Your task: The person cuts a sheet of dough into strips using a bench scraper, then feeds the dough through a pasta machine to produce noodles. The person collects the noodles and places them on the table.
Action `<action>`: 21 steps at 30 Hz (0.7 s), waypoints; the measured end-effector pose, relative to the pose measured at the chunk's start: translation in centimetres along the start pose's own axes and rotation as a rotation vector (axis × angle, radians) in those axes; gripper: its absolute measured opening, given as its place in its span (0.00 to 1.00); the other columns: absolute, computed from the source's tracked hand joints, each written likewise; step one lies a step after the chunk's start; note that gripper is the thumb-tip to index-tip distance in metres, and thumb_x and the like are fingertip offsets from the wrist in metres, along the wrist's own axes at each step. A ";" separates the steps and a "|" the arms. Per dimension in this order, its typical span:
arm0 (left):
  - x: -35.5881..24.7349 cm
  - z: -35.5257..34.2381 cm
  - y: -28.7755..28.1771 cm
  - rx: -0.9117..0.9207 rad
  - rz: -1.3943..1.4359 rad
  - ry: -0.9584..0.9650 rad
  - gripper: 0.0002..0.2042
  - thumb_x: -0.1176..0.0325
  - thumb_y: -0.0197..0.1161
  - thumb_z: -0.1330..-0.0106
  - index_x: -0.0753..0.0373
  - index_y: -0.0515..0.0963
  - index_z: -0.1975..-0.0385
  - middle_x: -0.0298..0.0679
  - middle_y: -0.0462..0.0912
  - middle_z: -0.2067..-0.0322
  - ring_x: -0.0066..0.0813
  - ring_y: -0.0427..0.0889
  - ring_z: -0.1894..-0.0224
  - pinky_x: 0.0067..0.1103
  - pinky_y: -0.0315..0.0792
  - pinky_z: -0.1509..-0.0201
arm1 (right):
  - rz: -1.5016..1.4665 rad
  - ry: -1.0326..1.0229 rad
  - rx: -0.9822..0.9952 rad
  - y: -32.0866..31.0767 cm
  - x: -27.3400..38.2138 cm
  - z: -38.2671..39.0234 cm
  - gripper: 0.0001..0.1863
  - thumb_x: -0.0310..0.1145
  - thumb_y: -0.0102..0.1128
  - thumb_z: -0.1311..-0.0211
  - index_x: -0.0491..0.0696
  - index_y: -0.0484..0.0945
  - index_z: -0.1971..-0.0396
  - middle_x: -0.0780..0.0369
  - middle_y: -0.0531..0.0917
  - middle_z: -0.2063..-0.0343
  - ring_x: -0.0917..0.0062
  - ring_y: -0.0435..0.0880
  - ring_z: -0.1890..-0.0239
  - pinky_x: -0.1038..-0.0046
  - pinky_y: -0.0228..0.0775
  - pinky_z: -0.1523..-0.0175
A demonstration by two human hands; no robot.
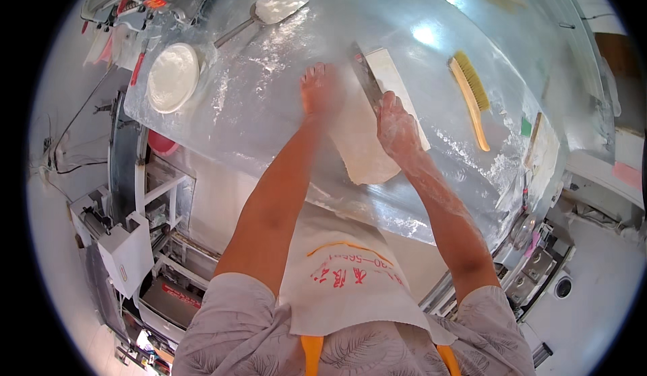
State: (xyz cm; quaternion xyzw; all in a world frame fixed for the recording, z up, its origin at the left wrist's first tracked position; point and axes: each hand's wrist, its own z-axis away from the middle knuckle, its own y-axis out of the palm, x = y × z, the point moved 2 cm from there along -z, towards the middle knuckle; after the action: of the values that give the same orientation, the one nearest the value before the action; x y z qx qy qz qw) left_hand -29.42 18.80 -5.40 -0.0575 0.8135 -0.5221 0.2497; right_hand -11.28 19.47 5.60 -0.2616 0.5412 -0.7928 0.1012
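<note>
My right hand [397, 126], dusted with flour, is closed on a long metal knife [369, 78], which lies lengthwise over a pale dough sheet [366, 160]. A narrow pale strip [389, 74] runs alongside the blade's right side. My left hand [318, 89] is at the sheet's left, its fingertips apart on the metal worktop; part of it is blurred.
A floury scoop [280, 5] and a round white tub [172, 77] are at upper left, near a red-handled tool [137, 67]. A wooden brush [470, 93] lies right. The worktop [249, 113] has flour patches. Racks and equipment stand below its sides.
</note>
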 end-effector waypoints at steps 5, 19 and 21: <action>0.0 -0.2 -0.5 0.049 -0.010 -0.019 0.11 0.60 0.56 0.26 0.58 0.80 0.63 0.40 0.81 0.62 0.43 0.79 0.55 0.40 0.71 0.52 | 0.151 0.017 0.118 0.7 0.8 -1.0 0.16 0.23 0.54 0.33 0.42 0.64 0.49 0.47 0.79 0.56 0.51 0.88 0.63 0.55 0.84 0.60; -0.4 -0.6 -0.9 0.090 0.007 0.005 0.09 0.63 0.56 0.26 0.59 0.78 0.66 0.39 0.79 0.65 0.42 0.78 0.57 0.38 0.69 0.55 | 0.414 -0.108 0.090 2.3 0.9 -2.2 0.24 0.32 0.62 0.38 0.42 0.68 0.44 0.63 0.79 0.69 0.75 0.89 0.70 0.77 0.79 0.74; -0.6 -0.7 -1.0 0.120 0.006 0.002 0.09 0.63 0.56 0.26 0.59 0.78 0.67 0.39 0.79 0.65 0.42 0.78 0.57 0.38 0.68 0.54 | 0.508 -0.155 0.088 3.1 0.5 -2.1 0.21 0.32 0.61 0.37 0.43 0.69 0.46 0.64 0.78 0.69 0.74 0.89 0.69 0.76 0.80 0.73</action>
State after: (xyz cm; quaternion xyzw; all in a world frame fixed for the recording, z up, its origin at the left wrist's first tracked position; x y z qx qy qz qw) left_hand -29.42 19.10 -4.08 -0.0396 0.7811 -0.5692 0.2534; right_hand -13.17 19.70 2.33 -0.1727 0.5451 -0.7424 0.3491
